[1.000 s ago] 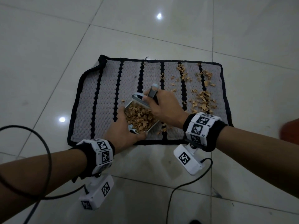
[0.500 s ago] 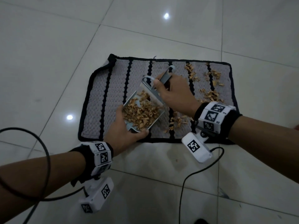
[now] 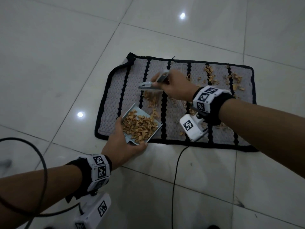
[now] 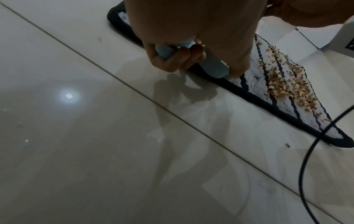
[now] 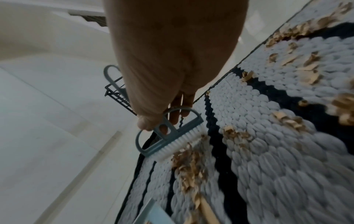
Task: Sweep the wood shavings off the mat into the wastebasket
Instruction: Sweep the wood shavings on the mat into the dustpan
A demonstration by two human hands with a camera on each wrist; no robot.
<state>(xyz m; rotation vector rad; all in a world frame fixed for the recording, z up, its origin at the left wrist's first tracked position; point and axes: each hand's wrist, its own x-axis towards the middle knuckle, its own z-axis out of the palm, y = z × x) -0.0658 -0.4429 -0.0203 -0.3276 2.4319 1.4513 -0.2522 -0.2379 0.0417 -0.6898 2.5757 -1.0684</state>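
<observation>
Shavings [image 3: 139, 126] fill dustpan [image 3: 127, 113] at mat [image 3: 112, 90] near edge | left hand [image 3: 122, 146] grips dustpan handle | right hand [image 3: 175, 86] grips brush [image 3: 148, 85] beyond dustpan, loose shavings between them | more shavings lie right of this hand

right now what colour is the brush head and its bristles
Blue-grey plastic brush with white bristles, clearest in the right wrist view.

Black cable [image 3: 175, 171] trails across the glossy tiled floor [image 3: 57, 63].
</observation>
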